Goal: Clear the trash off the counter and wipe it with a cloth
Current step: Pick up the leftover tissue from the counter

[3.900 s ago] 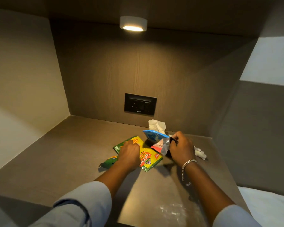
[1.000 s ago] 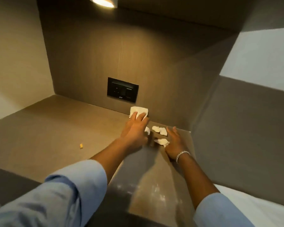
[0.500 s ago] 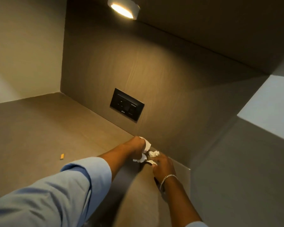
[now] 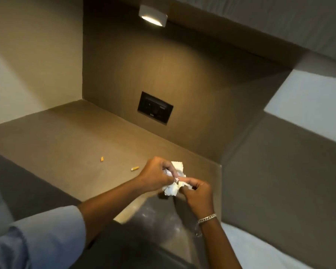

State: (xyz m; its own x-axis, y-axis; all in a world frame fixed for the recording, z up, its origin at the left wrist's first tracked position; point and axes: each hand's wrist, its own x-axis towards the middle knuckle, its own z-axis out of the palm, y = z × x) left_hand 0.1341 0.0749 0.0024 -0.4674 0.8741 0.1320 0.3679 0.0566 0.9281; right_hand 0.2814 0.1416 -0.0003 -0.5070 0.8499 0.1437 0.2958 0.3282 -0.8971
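Observation:
Crumpled white tissue (image 4: 174, 178) is bunched between both hands, lifted a little above the brown counter (image 4: 66, 144) near its right end. My left hand (image 4: 156, 174) grips the upper part of the wad. My right hand (image 4: 197, 193), with a silver bracelet at the wrist, pinches the lower part. Two small orange scraps lie on the counter: one orange scrap (image 4: 102, 159) further left and another orange scrap (image 4: 134, 168) just left of my left hand.
A black socket plate (image 4: 155, 107) is set in the back wall, under a small ceiling lamp (image 4: 153, 16). Side walls close the niche on the left and right. A white surface (image 4: 260, 251) lies at the lower right, past the counter's end.
Both hands have gathered the loose tissue pieces into one wad and drawn it back from the wall. The snack wrappers seen earlier are gone from the counter. A second orange scrap now shows.

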